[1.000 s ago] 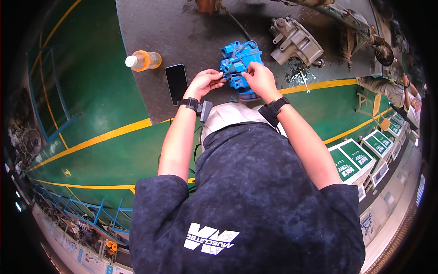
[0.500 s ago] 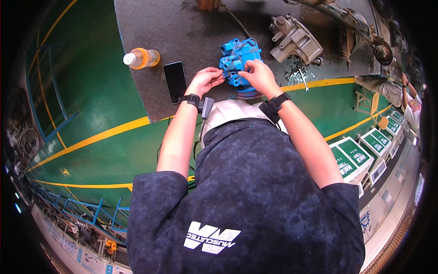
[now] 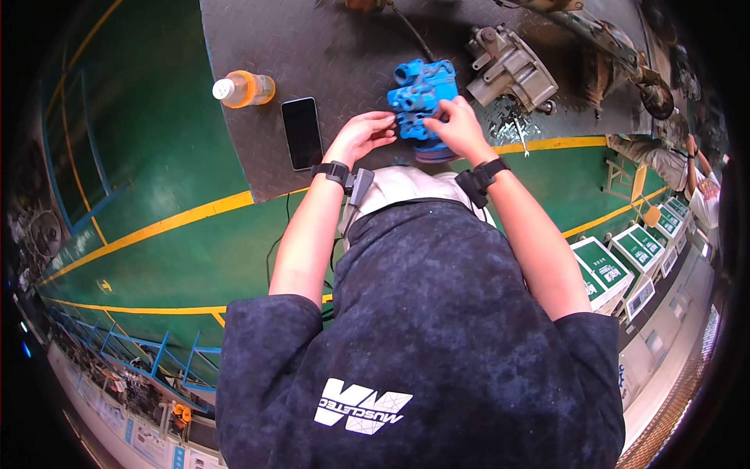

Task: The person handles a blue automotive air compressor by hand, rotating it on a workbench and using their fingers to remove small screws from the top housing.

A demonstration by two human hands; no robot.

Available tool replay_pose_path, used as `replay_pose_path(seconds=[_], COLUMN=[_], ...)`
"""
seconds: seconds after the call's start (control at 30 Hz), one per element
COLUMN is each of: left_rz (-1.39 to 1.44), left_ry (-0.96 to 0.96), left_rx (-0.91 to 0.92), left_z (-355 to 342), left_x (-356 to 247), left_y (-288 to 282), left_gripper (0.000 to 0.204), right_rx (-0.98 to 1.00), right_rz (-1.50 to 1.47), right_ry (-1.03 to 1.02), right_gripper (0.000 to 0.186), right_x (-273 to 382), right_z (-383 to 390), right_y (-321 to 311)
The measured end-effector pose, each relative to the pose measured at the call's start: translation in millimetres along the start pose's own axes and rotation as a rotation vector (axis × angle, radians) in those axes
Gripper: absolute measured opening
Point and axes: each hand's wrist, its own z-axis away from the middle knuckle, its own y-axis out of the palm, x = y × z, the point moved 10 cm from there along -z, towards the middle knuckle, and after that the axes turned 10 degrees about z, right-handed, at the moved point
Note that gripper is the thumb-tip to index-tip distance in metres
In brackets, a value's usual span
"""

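Note:
A blue metal assembly [image 3: 418, 86], like a pump, rests near the bench's front edge. My left hand [image 3: 361, 137] is at its left side, fingers curled and pinched at its edge; any small part in them is too small to make out. My right hand [image 3: 461, 129] reaches onto its near right side, thumb and index closed on a spot hidden by the fingers. A black phone [image 3: 302, 134] lies left of my left hand. Right of the assembly are a grey metal housing [image 3: 512, 66] and a wrench [image 3: 521, 137].
The dark tread-plate bench [image 3: 234, 39] bears an orange bottle [image 3: 246, 90] at left and rusty shaft parts [image 3: 609, 55] at back right. Blue frames [image 3: 141, 352] stand lower left; crates [image 3: 601, 273] line the right. Another person [image 3: 695, 180] is at the far right, near a stool [image 3: 648, 211].
The blue assembly has shifted slightly rightward on the bench, and both my hands have moved with it. The camera view has shifted a little too.

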Motion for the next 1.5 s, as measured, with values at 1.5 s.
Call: replay_pose_path(seconds=[1.5], left_rz=[-0.551], left_ry=[0.06], left_rx=[0.05], left_z=[-0.2], left_x=[-11.1], left_y=[20.7], left_gripper=[0.016], right_rx=[0.201], right_rz=[-0.092], right_ry=[-0.1], right_gripper=[0.033], right_x=[-14.0], right_z=[-9.8], right_y=[16.1])
